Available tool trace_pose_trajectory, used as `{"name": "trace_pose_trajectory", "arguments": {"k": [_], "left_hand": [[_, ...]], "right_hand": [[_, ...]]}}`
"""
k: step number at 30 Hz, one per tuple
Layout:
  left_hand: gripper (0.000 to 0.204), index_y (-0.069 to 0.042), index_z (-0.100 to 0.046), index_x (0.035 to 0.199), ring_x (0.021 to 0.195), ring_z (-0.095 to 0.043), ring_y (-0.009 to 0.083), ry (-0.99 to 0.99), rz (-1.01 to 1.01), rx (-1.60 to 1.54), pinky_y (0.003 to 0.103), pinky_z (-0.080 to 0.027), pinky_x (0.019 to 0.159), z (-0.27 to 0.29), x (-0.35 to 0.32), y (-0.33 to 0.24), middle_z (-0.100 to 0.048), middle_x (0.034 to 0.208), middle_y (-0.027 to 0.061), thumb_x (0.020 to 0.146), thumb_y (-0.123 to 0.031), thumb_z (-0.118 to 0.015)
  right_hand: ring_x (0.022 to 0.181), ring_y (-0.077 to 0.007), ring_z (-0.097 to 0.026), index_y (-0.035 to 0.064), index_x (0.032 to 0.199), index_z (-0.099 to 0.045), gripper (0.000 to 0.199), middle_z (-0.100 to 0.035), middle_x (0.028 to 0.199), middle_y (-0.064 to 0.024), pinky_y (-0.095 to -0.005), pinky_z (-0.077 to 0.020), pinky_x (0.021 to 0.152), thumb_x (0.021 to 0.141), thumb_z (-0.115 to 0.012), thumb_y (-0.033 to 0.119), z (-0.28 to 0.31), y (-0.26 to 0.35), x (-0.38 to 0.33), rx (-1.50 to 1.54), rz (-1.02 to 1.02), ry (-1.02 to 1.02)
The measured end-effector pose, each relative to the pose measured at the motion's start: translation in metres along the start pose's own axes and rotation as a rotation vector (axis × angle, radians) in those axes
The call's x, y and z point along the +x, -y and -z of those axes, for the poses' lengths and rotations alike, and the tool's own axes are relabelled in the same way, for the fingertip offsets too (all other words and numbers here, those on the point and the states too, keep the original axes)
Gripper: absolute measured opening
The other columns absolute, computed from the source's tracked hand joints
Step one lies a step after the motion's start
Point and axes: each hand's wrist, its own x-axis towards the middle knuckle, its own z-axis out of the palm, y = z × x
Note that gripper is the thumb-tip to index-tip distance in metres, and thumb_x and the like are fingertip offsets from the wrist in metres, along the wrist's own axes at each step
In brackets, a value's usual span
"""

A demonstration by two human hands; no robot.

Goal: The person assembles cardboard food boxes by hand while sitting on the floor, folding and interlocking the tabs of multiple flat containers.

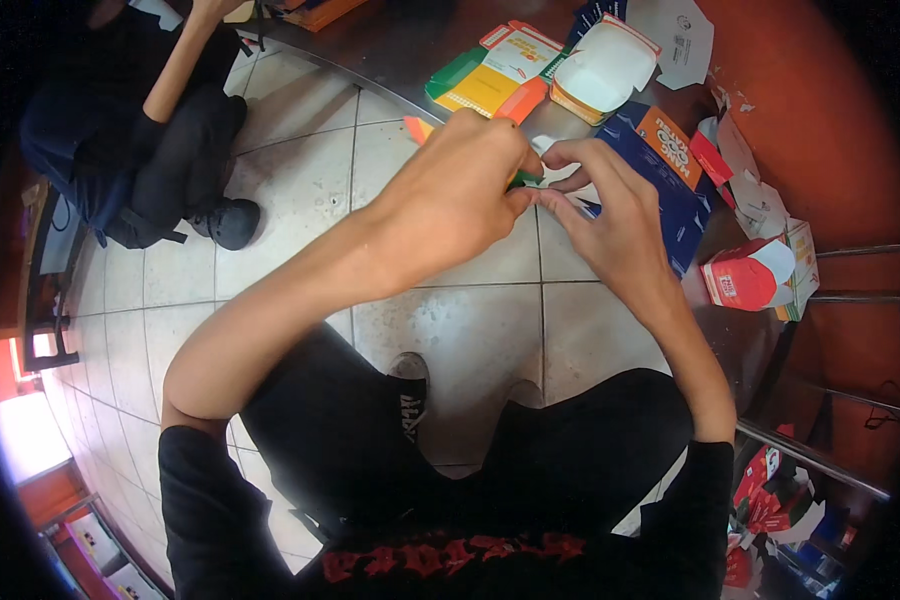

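Note:
My left hand (460, 195) and my right hand (610, 215) meet above the tiled floor, fingertips pinched together on a small folded cardboard piece (530, 177) with green and white showing. An orange flap (417, 128) sticks out behind my left hand. Most of the piece is hidden by my fingers. Just beyond my right hand lies a flat blue carton blank (670, 185) on the dark table edge.
The curved dark table (390, 50) holds a green, yellow and orange flat carton (490, 75), a folded white box (605, 70) and a red and white box (755, 275). Another person in dark clothes (140, 130) sits at upper left. More cartons (780, 500) lie lower right.

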Motion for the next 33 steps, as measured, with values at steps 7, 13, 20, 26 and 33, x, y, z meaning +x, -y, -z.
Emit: {"name": "trace_pose_trajectory", "arguments": {"k": [7,13,20,26,33], "left_hand": [[0.021,0.001,-0.075,0.099,0.087,-0.066,0.0402,-0.023,-0.055,0.128,0.043,-0.052,0.084,-0.009,-0.002,0.008,-0.07,0.087,0.0247,0.079,-0.005,-0.072],[0.02,-0.002,-0.076,0.098,0.095,-0.063,0.0397,-0.001,-0.097,0.132,0.043,-0.044,0.102,-0.001,0.004,0.021,-0.07,0.092,0.0212,0.082,-0.011,-0.07],[0.019,-0.003,-0.073,0.101,0.094,-0.064,0.0367,0.015,-0.12,0.161,0.047,-0.033,0.115,0.006,0.012,0.015,-0.069,0.092,0.018,0.085,-0.013,-0.069],[0.014,-0.003,-0.072,0.093,0.085,-0.065,0.0326,-0.034,-0.273,0.264,0.044,-0.043,0.102,0.004,0.01,0.018,-0.066,0.085,0.0129,0.084,-0.013,-0.071],[0.008,-0.005,-0.069,0.083,0.066,-0.061,0.0266,-0.317,-0.369,0.449,0.038,-0.047,0.057,-0.002,0.009,0.002,-0.059,0.077,0.0061,0.079,-0.01,-0.074]], "right_hand": [[0.087,-0.0271,-0.069,0.0007,0.103,-0.055,0.031,-0.066,0.091,-0.015,-0.0349,-0.0564,0.076,0.08,-0.076,0.0,-0.001,-0.002,-0.001,0.067,-0.095,0.125],[0.085,-0.0269,-0.068,0.0007,0.102,-0.056,0.031,-0.066,0.09,-0.0143,-0.0363,-0.0552,0.081,0.08,-0.077,0.001,-0.001,-0.007,-0.001,0.174,-0.092,0.134],[0.085,-0.0312,-0.065,-0.0006,0.093,-0.06,0.02,-0.065,0.089,-0.0133,-0.0393,-0.05,0.076,0.082,-0.075,0.006,-0.008,-0.023,-0.002,0.254,-0.112,0.061],[0.089,-0.03,-0.059,0.0049,0.087,-0.063,0.016,-0.062,0.087,-0.0093,-0.0409,-0.0455,0.078,0.077,-0.075,0.007,-0.002,-0.034,-0.003,-0.093,0.074,-0.011],[0.104,-0.0292,-0.055,0.0116,0.106,-0.065,0.029,-0.057,0.106,-0.0101,-0.0382,-0.0432,0.09,0.078,-0.072,0.006,0.009,-0.034,0.005,-0.321,0.091,-0.489]]}}
